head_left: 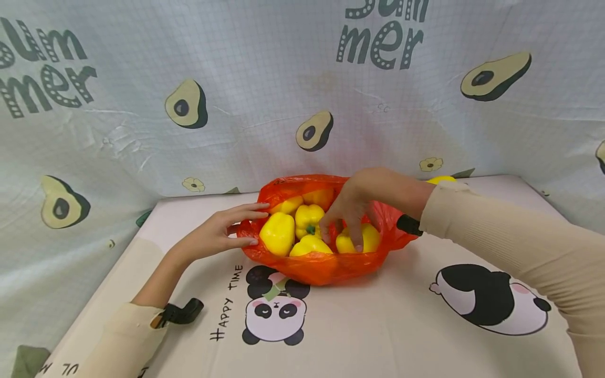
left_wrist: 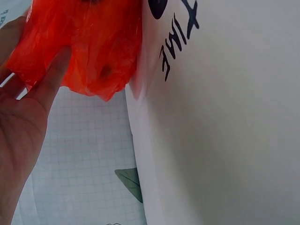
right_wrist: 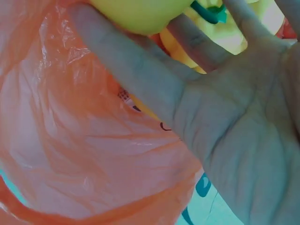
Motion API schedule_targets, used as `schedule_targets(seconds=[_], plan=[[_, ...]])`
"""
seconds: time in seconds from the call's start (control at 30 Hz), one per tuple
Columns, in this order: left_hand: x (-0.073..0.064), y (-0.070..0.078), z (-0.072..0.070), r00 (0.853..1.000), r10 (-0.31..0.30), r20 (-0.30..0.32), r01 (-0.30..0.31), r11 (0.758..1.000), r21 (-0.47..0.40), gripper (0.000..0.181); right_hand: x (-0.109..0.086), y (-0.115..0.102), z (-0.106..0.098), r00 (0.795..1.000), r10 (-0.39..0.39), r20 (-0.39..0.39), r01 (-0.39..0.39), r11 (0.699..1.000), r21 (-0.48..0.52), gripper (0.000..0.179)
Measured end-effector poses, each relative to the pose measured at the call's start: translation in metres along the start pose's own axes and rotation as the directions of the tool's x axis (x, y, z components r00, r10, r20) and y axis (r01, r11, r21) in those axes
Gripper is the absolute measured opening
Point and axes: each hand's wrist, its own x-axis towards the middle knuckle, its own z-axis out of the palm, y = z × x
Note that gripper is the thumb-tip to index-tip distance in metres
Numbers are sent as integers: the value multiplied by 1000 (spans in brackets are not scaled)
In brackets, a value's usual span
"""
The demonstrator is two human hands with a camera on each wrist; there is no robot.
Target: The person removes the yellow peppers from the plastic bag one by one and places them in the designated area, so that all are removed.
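An orange-red plastic bag (head_left: 326,270) lies with its mouth open on the table, holding several yellow bell peppers (head_left: 277,234). My left hand (head_left: 215,231) is at the bag's left side. Its fingers are nearly straight, and in the left wrist view its thumb (left_wrist: 54,77) rests against the plastic. Inside the bag's right part, my right hand (head_left: 352,210) reaches down with spread fingers over a yellow bell pepper (head_left: 371,239). The right wrist view has this pepper (right_wrist: 140,14) at the top, touched by a straight digit; the palm faces the camera.
Part of another yellow object (head_left: 441,179) shows behind my right forearm at the table's back edge. The pale tablecloth (head_left: 378,325) carries printed pandas. A cloth with printed avocados (head_left: 264,63) hangs behind the table.
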Motion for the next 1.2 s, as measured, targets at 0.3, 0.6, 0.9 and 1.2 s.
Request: schedule_targets(seconds=[0.3, 0.6, 0.9, 1.2], plan=[[0, -2, 2, 1000, 17, -8, -17, 1000, -11, 56, 0, 0, 7, 998, 51, 40, -55, 993, 109, 43], [1, -1, 3, 1000, 8, -5, -8, 1000, -1, 56, -1, 14, 5, 998, -68, 1, 68, 997, -39, 42], [0, -1, 3, 1000, -1, -8, 1, 1000, 17, 57, -8, 14, 0, 987, -160, -17, 159, 987, -14, 40], [0, -2, 3, 1000, 11, -9, -11, 1000, 14, 56, -22, 19, 0, 967, -223, -127, 223, 975, -14, 42]])
